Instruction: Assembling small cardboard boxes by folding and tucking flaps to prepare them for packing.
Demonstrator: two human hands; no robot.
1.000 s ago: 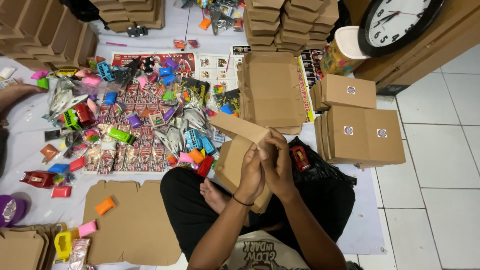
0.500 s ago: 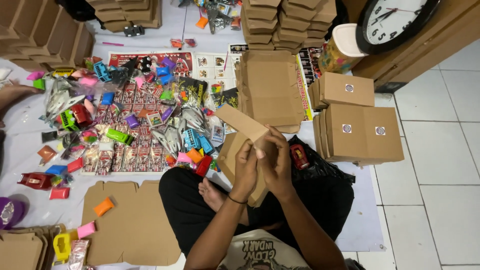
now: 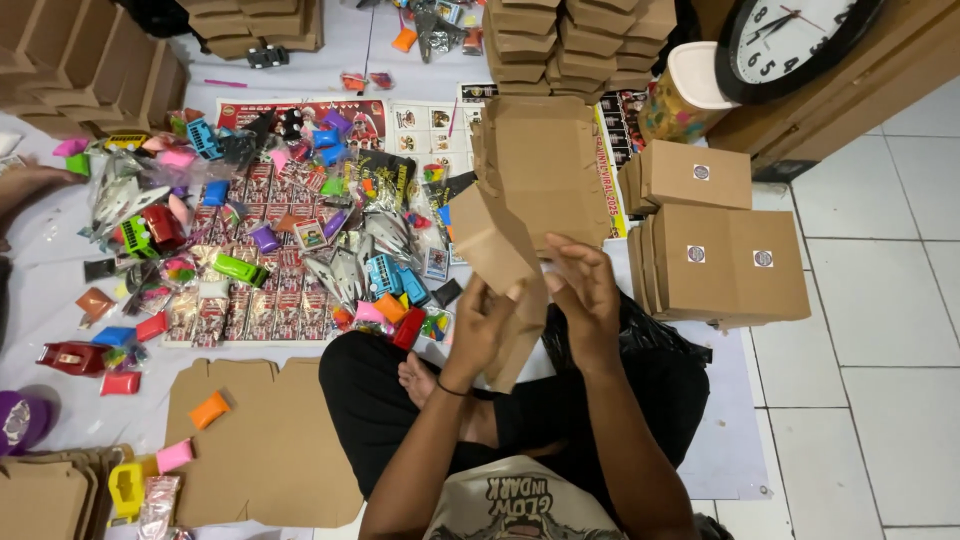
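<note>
A white sheet (image 3: 330, 50) covers most of the floor, with pale tiles (image 3: 880, 320) to the right. On the sheet lies a wide spread of printed cards and small bright plastic toys (image 3: 250, 250), with a flat die-cut cardboard blank (image 3: 270, 440) lying near the seated person's knee. Stacks of folded brown boxes (image 3: 570, 40) stand along the top edge, and more line the upper left corner (image 3: 80, 70). To the right sit closed cardboard boxes with round stickers (image 3: 720, 260), piled two levels high, and a round wall clock (image 3: 790, 40) leans against wooden furniture. A pile of flat blanks (image 3: 545, 165) lies straight ahead of the person.

Above the crossed legs in black trousers (image 3: 400, 410), both hands hold a half-folded cardboard box (image 3: 505, 270), tilted, with one flap sticking up to the left. The left hand (image 3: 480, 325) grasps its lower left side, fingers curled around the edge. The right hand (image 3: 585, 295) presses against the right side with fingers spread over the board, gripping it
</note>
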